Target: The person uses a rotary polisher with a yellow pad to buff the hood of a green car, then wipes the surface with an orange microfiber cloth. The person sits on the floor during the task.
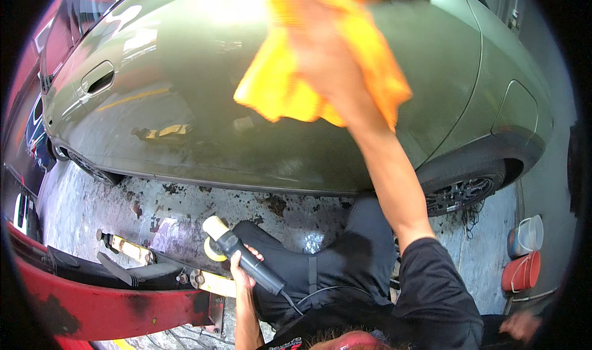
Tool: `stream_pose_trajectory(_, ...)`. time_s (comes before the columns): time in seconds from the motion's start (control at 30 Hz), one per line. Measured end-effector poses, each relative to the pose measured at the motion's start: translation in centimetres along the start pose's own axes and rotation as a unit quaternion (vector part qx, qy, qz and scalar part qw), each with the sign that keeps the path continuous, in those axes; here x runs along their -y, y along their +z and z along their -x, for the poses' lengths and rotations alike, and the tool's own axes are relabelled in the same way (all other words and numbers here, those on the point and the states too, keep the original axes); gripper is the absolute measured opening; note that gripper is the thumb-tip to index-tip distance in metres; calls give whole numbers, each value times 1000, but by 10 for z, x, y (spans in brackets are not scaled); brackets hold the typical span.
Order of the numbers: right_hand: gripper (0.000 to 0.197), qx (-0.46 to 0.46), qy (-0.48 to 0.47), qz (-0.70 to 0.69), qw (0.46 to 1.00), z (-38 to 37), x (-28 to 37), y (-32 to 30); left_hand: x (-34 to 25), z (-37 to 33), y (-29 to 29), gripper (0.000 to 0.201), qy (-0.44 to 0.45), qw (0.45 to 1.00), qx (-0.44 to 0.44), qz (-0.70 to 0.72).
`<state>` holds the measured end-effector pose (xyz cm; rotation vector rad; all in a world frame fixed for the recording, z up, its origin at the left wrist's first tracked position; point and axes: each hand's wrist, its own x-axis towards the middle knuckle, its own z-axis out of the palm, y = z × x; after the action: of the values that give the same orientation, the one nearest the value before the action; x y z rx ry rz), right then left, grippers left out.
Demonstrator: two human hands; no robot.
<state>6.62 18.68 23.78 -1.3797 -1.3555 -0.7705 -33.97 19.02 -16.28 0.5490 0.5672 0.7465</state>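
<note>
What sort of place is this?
Probably a car workshop or detailing bay: a green car fills much of the view, the left hand holds what looks like a corded polisher, and a red bucket stands off right.

Motion blur smears the right hand [320,57] and the orange cloth [274,88], so the grip cannot be made out; the cloth's top is cut off by the upper edge, as is the green car [203,115]. The polisher [256,270] hides part of the left hand [242,270] and of its yellow pad [213,250]. At lower right, another person's hand [522,325] is blurred. The dark round rim crops the red beam [129,310].
</note>
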Motion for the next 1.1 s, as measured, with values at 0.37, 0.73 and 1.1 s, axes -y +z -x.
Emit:
stream_pose_trajectory(0.37, 67, 156, 16, -276, 948, 11, 6, 45, 5, -9, 1, 47, 6, 1000, 19, 21)
stream_pose_trajectory(0.73, 33, -173, 239, 18, 955, 144, 11, -208, -66, 10, 19, 58, 90, 991, 96, 8)
stream_pose_trajectory(1.1, 56, -309, 268, -108, 906, 141, 66, -329, -211, 80, 103, 71, 243, 893, -54, -374)
